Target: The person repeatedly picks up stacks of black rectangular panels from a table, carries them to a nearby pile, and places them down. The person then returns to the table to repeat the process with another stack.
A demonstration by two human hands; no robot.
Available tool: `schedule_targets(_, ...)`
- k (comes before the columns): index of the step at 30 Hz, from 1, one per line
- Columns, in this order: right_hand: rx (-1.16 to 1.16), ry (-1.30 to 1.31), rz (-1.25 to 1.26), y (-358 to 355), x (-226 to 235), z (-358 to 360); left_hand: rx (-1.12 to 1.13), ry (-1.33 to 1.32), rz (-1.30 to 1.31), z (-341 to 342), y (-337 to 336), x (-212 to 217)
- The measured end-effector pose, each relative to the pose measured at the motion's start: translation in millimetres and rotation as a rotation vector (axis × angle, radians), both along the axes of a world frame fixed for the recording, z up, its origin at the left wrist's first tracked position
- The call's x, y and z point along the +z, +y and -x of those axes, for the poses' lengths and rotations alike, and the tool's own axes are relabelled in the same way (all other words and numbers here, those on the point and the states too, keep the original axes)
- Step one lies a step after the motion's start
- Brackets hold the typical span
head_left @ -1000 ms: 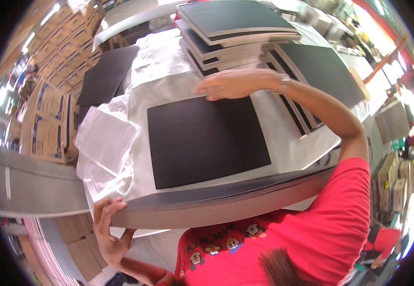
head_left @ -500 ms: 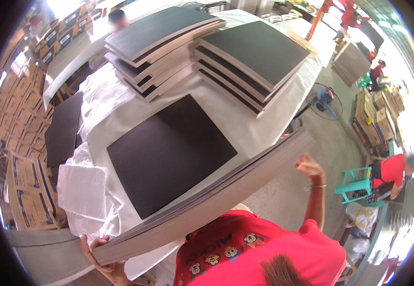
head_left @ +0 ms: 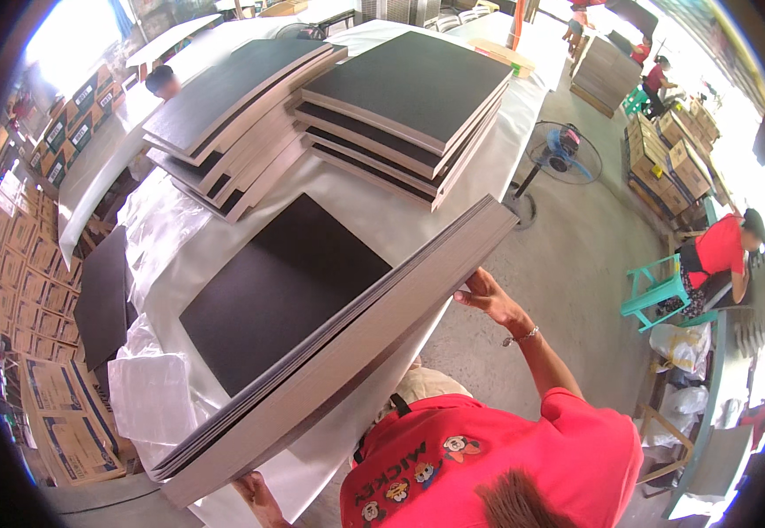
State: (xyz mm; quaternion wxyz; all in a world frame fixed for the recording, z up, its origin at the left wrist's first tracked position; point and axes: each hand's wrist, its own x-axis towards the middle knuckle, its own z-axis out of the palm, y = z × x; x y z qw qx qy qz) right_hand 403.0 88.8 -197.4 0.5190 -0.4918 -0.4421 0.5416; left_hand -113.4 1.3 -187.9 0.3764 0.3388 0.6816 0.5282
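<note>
A thick stack of thin dark-faced boards (head_left: 347, 352) with grey-brown edges lies slantwise in front of me, its long cut edge toward me. At its lower left part my left hand (head_left: 259, 497) holds the near edge; most of its fingers are hidden beneath. My right hand (head_left: 490, 299) grips the near edge close to the far right end, thumb showing and some fingers tucked behind the boards. Just beyond the stack, a single black board (head_left: 285, 290) lies flat on the white-covered table (head_left: 268, 189). The held stack covers its near corner.
Two piles of black-topped boards, a left pile (head_left: 233, 97) and a right pile (head_left: 409, 88), stand farther back. Clear plastic packs (head_left: 152, 396) lie at the left. A blue floor fan (head_left: 563, 150) and a person in red (head_left: 717, 251) beside a green stool (head_left: 655, 290) are at the right.
My right hand, earlier raised off the stack, now grips its near edge. My left hand has shifted from the left corner to the near edge. The view has also shifted.
</note>
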Motion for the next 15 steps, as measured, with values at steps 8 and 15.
schedule_targets(8, -0.031, 0.04, -0.044, 19.3, -48.4, 0.1, -0.066, 0.14, -0.331, 17.5, 13.7, -34.2)
schedule_targets(15, -0.197, 0.142, -0.016, 35.7, -71.6, -0.8, 0.018, 1.627, 0.246, -62.2, 30.5, 48.5)
